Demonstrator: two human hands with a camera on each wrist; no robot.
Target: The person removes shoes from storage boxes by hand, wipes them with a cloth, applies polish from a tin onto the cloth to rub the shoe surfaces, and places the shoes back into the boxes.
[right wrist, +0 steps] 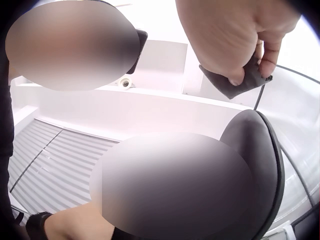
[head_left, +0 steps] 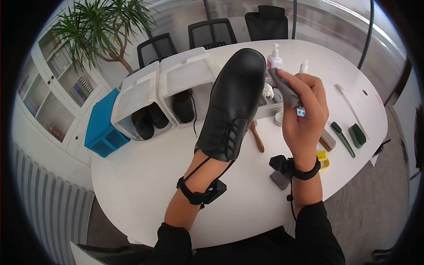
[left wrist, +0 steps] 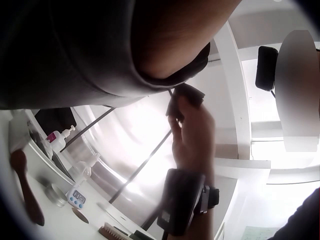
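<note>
the right hand point(head_left: 309, 104) pinches a grey cloth point(head_left: 285, 88) beside the black shoe point(head_left: 236, 92), held above the surface point(head_left: 137, 181); the left hand is hidden inside the shoe, its grip impossible to tell

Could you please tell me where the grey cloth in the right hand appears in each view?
Head view: cloth, upper right of centre.
Left wrist view: cloth, upper half, just right of centre.
Right wrist view: cloth, upper right.
Shared landmark: black shoe.
</note>
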